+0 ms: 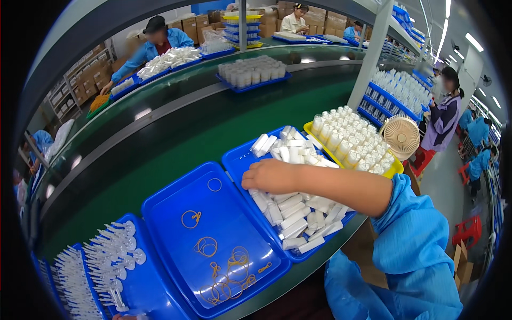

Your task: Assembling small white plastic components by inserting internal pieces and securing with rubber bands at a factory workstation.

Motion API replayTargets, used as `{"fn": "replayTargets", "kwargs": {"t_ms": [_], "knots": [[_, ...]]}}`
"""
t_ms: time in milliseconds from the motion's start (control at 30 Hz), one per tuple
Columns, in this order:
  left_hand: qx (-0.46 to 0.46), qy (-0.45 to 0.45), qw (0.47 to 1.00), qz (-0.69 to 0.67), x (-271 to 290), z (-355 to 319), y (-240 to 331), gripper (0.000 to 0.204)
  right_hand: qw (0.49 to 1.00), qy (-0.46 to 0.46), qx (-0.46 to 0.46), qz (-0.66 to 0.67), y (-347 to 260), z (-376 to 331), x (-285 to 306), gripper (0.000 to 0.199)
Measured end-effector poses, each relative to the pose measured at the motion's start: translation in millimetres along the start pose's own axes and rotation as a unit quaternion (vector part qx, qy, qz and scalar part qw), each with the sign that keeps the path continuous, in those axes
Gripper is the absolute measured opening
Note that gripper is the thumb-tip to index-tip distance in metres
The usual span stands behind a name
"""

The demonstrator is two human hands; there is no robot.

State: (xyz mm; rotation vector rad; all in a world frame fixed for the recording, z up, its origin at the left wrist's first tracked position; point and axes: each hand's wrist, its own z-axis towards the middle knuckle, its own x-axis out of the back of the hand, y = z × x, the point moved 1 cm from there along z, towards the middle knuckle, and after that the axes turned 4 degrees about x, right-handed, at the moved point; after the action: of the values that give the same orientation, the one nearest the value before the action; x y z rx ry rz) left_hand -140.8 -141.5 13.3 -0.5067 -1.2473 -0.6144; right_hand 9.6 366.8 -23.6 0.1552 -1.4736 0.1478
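My right hand (271,176) reaches across a pile of white plastic tubes (292,216) in a blue tray (230,154). Its fingers curl down at the pile's left side, and whatever they close on is hidden under the hand. Only a sliver of my left hand (125,317) shows at the bottom edge, so its fingers cannot be read. Just above it are small white plastic pieces (118,300), beside a blue tray of clear, stemmed plastic parts (106,250). Between the hands lies a blue tray (170,234) with several loose orange rubber bands (207,246).
A yellow tray (396,169) of upright capped bottles stands beyond my right arm, next to a beige fan (401,137). A grey post (372,56) rises behind. On the green conveyor belt (176,133) sits a blue tray of containers (253,74). Other people work across the line and at right.
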Motion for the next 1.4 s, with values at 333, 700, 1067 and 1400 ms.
{"fn": "replayTargets", "kwargs": {"t_ms": [333,700,1067,1400], "knots": [[0.022,-0.054,0.998,-0.015,-17.4,6.7,21.1,0.044,0.983,0.082,-0.146,0.073,-12.0,-30.1,31.0,0.028],[0.002,0.183,0.947,-0.266,10.7,4.6,95.3,0.018,0.784,0.345,-0.256,0.449,-140.0,-82.3,76.6,0.056],[-0.131,-0.121,0.511,-0.841,-38.9,1.5,227.4,0.048,0.523,0.307,-0.261,0.751,-175.3,-60.3,58.7,0.081],[-0.105,-0.168,0.620,-0.759,-24.0,14.3,229.6,0.013,0.443,0.266,-0.214,0.829,-169.6,-61.9,46.8,0.039]]}}
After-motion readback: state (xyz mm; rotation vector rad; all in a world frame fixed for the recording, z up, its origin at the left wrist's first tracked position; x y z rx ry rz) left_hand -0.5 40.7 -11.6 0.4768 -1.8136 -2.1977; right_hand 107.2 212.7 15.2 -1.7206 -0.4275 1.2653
